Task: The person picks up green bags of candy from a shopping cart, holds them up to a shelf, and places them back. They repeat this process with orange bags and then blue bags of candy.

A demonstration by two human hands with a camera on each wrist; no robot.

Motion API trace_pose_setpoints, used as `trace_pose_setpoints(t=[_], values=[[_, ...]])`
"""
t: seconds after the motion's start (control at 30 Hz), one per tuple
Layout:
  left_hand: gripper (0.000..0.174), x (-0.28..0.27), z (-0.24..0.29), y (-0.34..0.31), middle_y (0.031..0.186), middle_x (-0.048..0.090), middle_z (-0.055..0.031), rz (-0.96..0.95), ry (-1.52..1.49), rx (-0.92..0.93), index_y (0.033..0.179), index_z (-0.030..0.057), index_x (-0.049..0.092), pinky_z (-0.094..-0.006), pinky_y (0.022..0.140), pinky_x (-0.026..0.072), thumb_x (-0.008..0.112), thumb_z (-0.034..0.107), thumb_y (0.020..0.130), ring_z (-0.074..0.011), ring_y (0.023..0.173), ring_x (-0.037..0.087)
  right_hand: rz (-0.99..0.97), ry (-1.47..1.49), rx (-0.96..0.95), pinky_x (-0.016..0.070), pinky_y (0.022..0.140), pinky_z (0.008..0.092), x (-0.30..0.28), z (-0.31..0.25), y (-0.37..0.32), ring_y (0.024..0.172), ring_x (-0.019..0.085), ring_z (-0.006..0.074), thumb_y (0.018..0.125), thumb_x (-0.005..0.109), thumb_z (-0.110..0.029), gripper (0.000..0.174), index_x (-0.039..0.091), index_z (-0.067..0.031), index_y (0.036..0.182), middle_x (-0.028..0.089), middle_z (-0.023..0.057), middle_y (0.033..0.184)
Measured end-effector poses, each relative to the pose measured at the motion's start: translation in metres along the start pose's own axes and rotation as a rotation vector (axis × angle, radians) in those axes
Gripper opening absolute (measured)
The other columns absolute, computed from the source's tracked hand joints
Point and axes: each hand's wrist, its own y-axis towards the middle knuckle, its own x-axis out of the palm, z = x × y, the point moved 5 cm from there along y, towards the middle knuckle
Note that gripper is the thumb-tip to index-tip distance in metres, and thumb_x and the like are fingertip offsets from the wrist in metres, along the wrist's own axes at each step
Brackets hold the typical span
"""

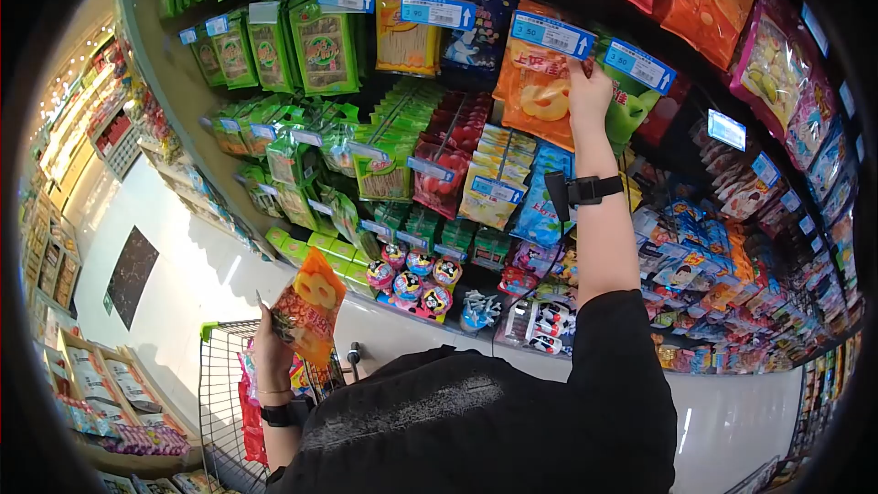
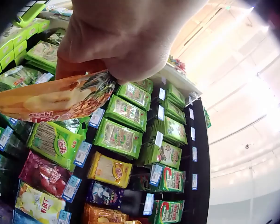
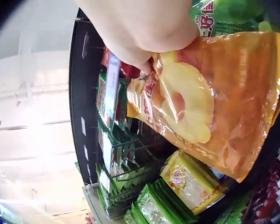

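The right hand [image 1: 592, 93] pinches the upper edge of a hanging orange packet [image 1: 538, 96], its fingertips close by a blue price label [image 1: 551, 34]. A green packet [image 1: 631, 108] hangs just beside it. Lower down, well apart from the rack, the left hand [image 1: 273, 352] grips another orange packet [image 1: 314, 302], tilted near the wire cart [image 1: 207, 333]. The step in hand looks like picking a packet from the display; next, I'd judge, it needs easing forward past the label without dragging its green neighbour, while the left grip stays steady.
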Motion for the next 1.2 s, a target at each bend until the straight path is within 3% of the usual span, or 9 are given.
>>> trace_pose_setpoints(t=[0.13,0.37,0.43,0.6,0.9,1.03,1.1,1.17,1.2], values=[[0.057,-0.018,-0.007,0.009,0.121,0.053,-0.0175,-0.006,-0.018,-0.017,0.124,-0.0071,0.042,-0.0387,0.094,0.0415,0.030,0.042,0.096,-0.0262,0.108,0.054,-0.054,0.183,0.322,0.0359,0.050,0.0228,-0.004,0.019,-0.010,0.055,0.043,0.0058,0.082,0.066,-0.021,0.022,0.062,-0.0027,0.071,0.048,-0.0040,0.060],[0.053,-0.030,-0.031,0.045,0.110,0.059,-0.0151,0.081,-0.019,-0.102,0.122,-0.0061,0.045,-0.0369,0.084,0.0474,0.032,0.038,0.096,-0.0274,0.096,0.060,-0.152,0.378,0.266,0.0388,0.063,0.0204,0.001,-0.005,-0.019,0.066,0.049,0.0057,0.082,0.066,-0.013,0.015,0.063,0.0011,0.081,0.059,-0.0009,0.074],[0.049,-0.039,-0.023,0.054,0.102,0.060,-0.0140,0.110,0.929,0.032,0.119,-0.0071,0.046,-0.0352,0.077,0.0477,0.037,0.035,0.096,-0.0249,0.086,0.060,-0.173,0.420,0.304,0.0407,0.071,0.0206,0.000,-0.014,-0.024,0.075,0.055,0.0068,0.084,0.062,-0.008,0.010,0.063,0.0010,0.087,0.063,0.0023,0.084],[0.043,-0.079,-0.035,0.107,0.075,0.060,-0.0039,0.103,0.713,-0.211,0.095,-0.0020,0.063,-0.0239,0.060,0.0444,0.041,0.035,0.095,-0.0101,0.066,0.055,-0.133,0.527,0.460,0.0439,0.081,0.0248,-0.006,-0.008,-0.029,0.091,0.057,0.0114,0.086,0.058,-0.003,0.017,0.059,0.0014,0.102,0.062,0.0055,0.100],[0.042,-0.112,-0.042,0.189,0.075,0.067,-0.0147,-0.134,1.307,-0.202,0.088,-0.0077,0.063,-0.0327,0.060,0.0471,0.041,0.028,0.094,-0.0194,0.064,0.062,-0.101,0.470,0.338,0.0439,0.086,0.0286,-0.010,0.008,-0.023,0.096,0.057,0.0161,0.083,0.058,0.001,0.020,0.057,0.0023,0.103,0.061,0.0084,0.104],[0.042,-0.104,-0.052,0.214,0.083,0.066,-0.0173,-0.162,1.298,-0.500,0.093,-0.0015,0.065,-0.0343,0.070,0.0482,0.041,0.034,0.092,-0.0237,0.075,0.064,-0.066,0.408,0.285,0.0471,0.084,0.0319,-0.006,-0.012,-0.025,0.095,0.058,0.0184,0.085,0.056,-0.002,0.022,0.053,0.0011,0.106,0.060,0.0096,0.104],[0.040,-0.135,-0.070,0.240,0.088,0.067,-0.0150,-0.345,1.774,-0.336,0.097,0.0047,0.066,-0.0337,0.077,0.0466,0.042,0.036,0.092,-0.0251,0.084,0.063,0.000,0.389,0.272,0.0481,0.082,0.0307,-0.005,-0.020,-0.026,0.092,0.060,0.0185,0.083,0.056,-0.001,0.021,0.055,0.0016,0.104,0.061,0.0104,0.103],[0.038,-0.181,-0.093,0.255,0.091,0.066,-0.0136,-0.439,1.781,-0.889,0.096,0.0079,0.066,-0.0344,0.082,0.0449,0.044,0.039,0.090,-0.0252,0.091,0.062,-0.005,0.408,0.301,0.0485,0.080,0.0299,-0.001,-0.026,-0.027,0.090,0.061,0.0180,0.083,0.056,0.001,0.019,0.056,0.0021,0.102,0.062,0.0103,0.100],[0.038,-0.225,-0.111,0.265,0.095,0.065,-0.0162,-0.526,1.729,-0.880,0.102,0.0072,0.064,-0.0375,0.079,0.0458,0.052,0.039,0.085,-0.0271,0.094,0.061,0.028,0.392,0.292,0.0485,0.080,0.0295,-0.003,-0.025,-0.028,0.090,0.061,0.0178,0.083,0.056,0.000,0.018,0.057,0.0024,0.101,0.062,0.0103,0.099]])
